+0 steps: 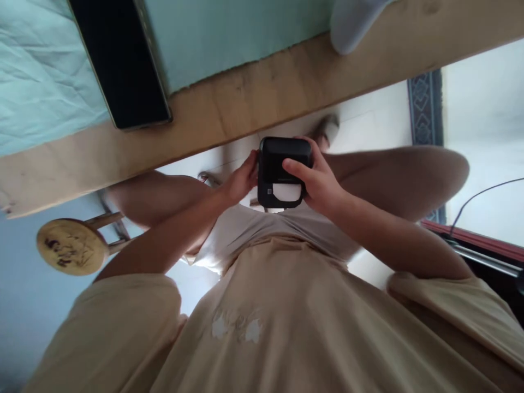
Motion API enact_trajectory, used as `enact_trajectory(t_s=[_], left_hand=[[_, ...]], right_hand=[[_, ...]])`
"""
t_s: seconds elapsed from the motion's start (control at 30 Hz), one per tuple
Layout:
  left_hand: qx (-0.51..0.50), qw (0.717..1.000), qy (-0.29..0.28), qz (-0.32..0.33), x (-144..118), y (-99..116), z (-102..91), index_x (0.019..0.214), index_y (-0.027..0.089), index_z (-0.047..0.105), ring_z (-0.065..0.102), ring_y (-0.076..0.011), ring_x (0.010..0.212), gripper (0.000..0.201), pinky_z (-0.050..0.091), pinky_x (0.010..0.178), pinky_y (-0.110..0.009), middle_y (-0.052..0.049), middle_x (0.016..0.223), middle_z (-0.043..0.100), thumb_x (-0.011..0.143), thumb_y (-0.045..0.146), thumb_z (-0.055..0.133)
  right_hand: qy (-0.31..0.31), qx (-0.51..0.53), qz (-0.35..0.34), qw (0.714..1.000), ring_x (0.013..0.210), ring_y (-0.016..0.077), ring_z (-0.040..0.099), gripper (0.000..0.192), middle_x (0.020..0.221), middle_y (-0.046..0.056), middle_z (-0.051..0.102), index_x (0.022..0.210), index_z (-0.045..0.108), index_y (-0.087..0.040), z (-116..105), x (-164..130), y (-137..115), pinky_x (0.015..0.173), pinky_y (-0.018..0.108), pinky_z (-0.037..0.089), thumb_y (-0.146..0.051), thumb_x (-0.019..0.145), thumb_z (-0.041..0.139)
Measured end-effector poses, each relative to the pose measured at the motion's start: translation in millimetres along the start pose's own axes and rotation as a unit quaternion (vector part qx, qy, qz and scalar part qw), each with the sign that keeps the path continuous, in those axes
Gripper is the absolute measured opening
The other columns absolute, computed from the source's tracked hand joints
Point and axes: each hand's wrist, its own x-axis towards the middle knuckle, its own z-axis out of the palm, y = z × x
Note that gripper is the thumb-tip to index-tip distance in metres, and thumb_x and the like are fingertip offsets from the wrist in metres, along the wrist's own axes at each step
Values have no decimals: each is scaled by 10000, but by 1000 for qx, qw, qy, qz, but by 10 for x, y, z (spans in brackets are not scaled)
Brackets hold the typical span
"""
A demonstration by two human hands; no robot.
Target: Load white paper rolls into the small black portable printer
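Note:
Between my hands, above my lap, is a small black box-shaped device with rounded corners, which looks like a portable label printer (284, 164). A white rounded piece and a small printed code mark its lower face. My right hand (321, 180) grips its right side, the thumb lying across the top face and the other fingers mostly hidden behind. At the left edge, my left hand (243, 177) holds the side with its fingers closed against it; part of this grip is hidden.
A wooden table edge (245, 98) with a pale green cover runs across the top. On it rest a dark phone (123, 65) and a whitish rounded object (356, 24). A round wooden stool (71, 245) stands at left. A thin cable (475, 199) hangs at right.

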Motion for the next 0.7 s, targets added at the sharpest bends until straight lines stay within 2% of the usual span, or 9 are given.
enact_trajectory(t_s=[0.07,0.17,0.27,0.33,0.4,0.53,0.7], left_hand=[[-145,989,-2,-41,124,1,128,1169,204,711,703,-272,1132,590,563,988,-418,-67,1083,759,1009,650,359],[-234,969,18,-83,216,-28,177,1220,163,711,725,-299,1107,626,587,980,-453,-107,1099,781,998,660,401],[-242,966,16,-93,205,-112,92,1249,176,701,741,-311,1065,662,609,935,-464,-120,1118,787,916,725,544],[-235,970,25,-61,160,-162,33,1246,219,694,739,-295,1092,626,608,941,-423,-84,1120,790,828,685,716],[-239,970,29,-40,118,-186,12,1226,242,697,734,-286,1112,638,605,937,-398,-64,1124,788,775,685,780],[-245,969,26,-31,100,-173,46,1256,241,691,724,-295,1125,681,603,921,-398,-73,1164,777,753,686,803],[-241,968,57,-39,120,-185,47,1195,202,717,718,-271,1113,671,591,905,-346,-70,1134,783,729,672,828]], right_hand=[[17,-20,-1,1000,1017,181,653,899,1179,35,615,1271,369,-283,-54,134,1,843,375,640,-684,620,840],[19,-191,-52,980,979,171,640,804,1111,45,630,1259,400,-255,-222,338,59,834,357,616,-730,713,749],[-30,-351,-82,932,907,188,621,725,997,61,648,1194,503,-199,-395,433,47,849,408,588,-719,744,734],[-52,-380,-106,918,992,226,624,670,1082,96,657,1170,559,-186,-450,433,-28,936,459,572,-655,738,764],[-73,-401,-145,901,1146,264,606,606,1225,123,636,1206,572,-196,-455,414,-120,1042,485,544,-581,772,748],[-120,-433,-197,871,1273,286,579,602,1309,135,618,1313,539,-216,-434,382,-194,1116,501,523,-545,840,713],[-157,-518,-276,794,1291,307,601,733,1412,166,575,1482,413,-225,-475,321,-71,1064,517,571,-544,886,698]])
